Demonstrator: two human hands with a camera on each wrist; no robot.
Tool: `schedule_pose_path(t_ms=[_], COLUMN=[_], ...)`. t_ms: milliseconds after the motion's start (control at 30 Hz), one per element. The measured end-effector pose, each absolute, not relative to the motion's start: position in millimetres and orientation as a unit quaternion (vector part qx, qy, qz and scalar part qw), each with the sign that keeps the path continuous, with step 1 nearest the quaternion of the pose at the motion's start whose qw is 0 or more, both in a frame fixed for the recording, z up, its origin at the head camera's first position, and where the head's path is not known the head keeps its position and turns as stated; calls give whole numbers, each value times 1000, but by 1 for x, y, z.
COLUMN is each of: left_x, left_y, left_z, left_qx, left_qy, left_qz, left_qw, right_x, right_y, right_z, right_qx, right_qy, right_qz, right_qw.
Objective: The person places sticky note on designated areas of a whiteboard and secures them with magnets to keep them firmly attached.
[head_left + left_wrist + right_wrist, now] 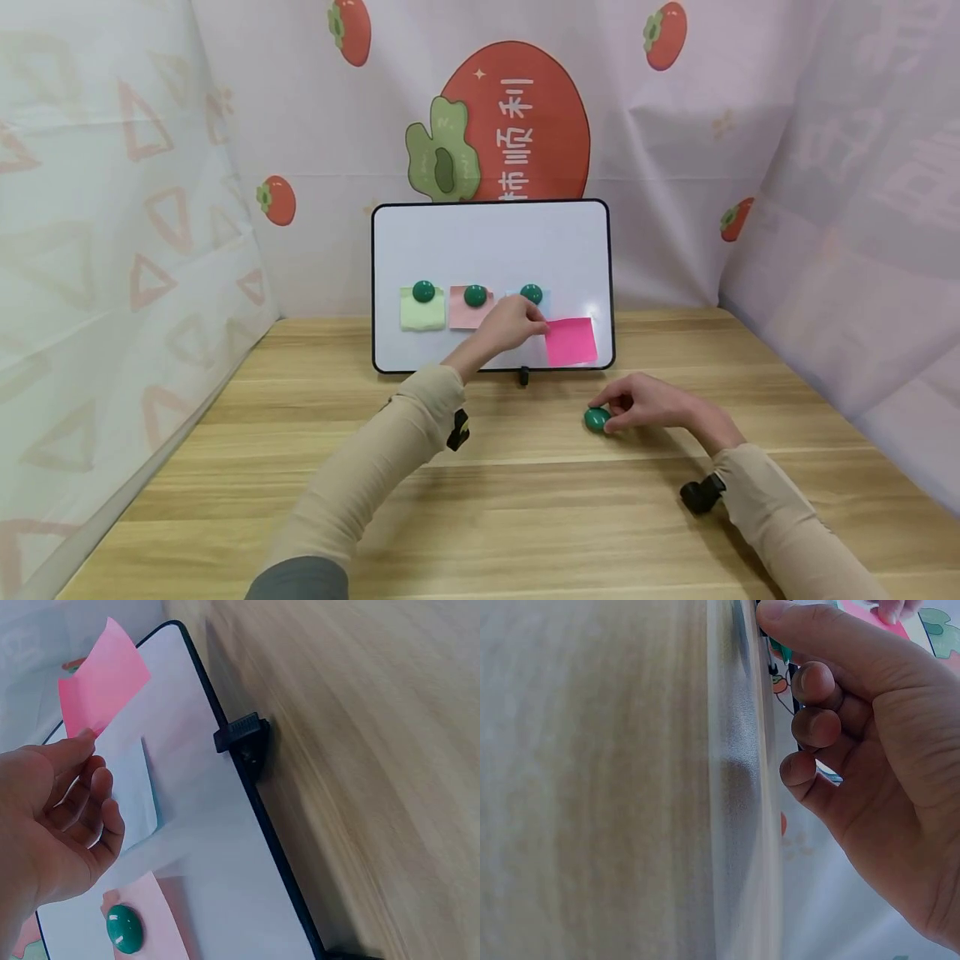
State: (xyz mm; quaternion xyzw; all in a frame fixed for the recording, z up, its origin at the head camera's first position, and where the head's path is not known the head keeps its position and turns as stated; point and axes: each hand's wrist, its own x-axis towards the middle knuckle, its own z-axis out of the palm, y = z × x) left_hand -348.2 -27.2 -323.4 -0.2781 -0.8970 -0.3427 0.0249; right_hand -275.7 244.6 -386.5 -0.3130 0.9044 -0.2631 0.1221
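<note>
A bright pink sticky note (571, 342) is pinched by its upper left corner between the thumb and finger of my left hand (513, 323), in front of the whiteboard's (480, 242) lower right. In the left wrist view the pink note (103, 679) stands out past the fingertips, slightly bent. My right hand (651, 402) grips a round green magnet (597, 419) low over the wooden table. The right wrist view shows only a sliver of that magnet (781, 651) behind the thumb. Partly behind the left hand, a pale blue note (135, 799) hangs on the board.
Green magnets hold a light green note (422, 315), a pale pink note (461, 317) and the blue note in a row. A small black foot (524, 377) supports the board's lower edge. The wooden table (247, 467) meets printed cloth (675, 167) at the back and sides.
</note>
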Motion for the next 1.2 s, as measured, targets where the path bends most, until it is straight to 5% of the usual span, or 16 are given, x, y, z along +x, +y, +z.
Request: schedule_pose_path(t_ms=[1200], left_x=[-378], left_y=[16], left_z=[-318], left_qx=[-209], left_qy=[-905], left_qz=[-348], left_qw=[129], right_x=[-275], right_y=[246], right_z=[-387], right_qx=[-304], right_qy=[906], right_qz=[-266], right_qw=[129])
